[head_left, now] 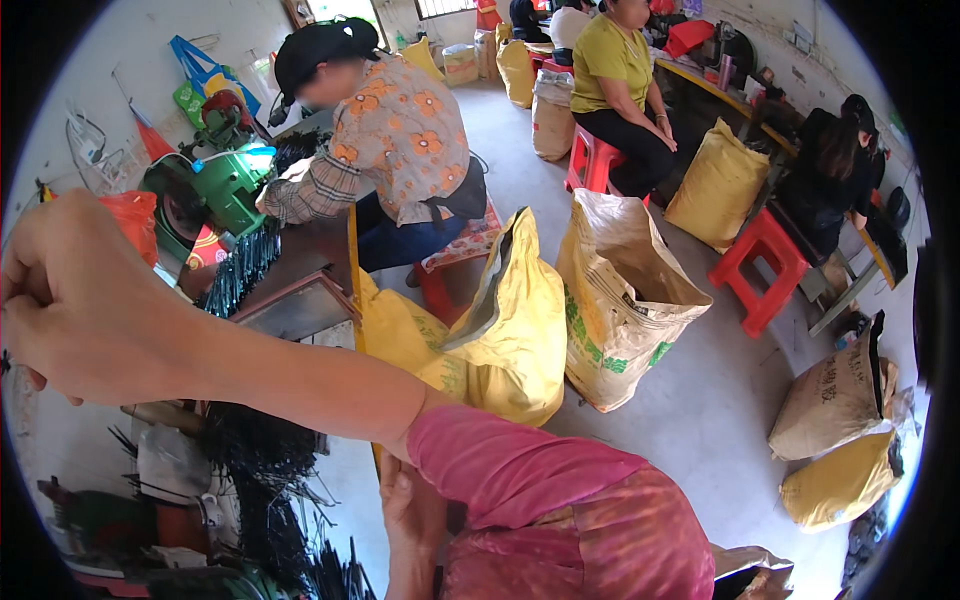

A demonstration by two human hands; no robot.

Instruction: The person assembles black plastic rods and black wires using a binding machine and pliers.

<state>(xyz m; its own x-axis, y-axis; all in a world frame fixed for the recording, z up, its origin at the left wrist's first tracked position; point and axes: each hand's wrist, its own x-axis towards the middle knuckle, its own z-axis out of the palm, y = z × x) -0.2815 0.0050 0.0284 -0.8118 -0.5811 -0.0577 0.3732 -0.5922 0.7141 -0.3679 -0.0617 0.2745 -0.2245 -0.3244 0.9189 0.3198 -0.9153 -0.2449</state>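
Observation:
My right arm, in a pink sleeve, reaches across to the far left. My right hand is raised close to the view with its fingers curled closed; its inner side faces away, so anything in it is hidden. Below that forearm is my left hand, partly covered by the right arm; its fingertips are hidden. Bundles of thin black strips lie below my right forearm, left of my left hand, with more black strips near the lower edge. A dark machine stands at lower left.
Ahead, a person in a flowered top works at a green machine. A yellow sack and an open pale sack stand beyond my arm. Red stools and seated people are farther right. More sacks lie at the right.

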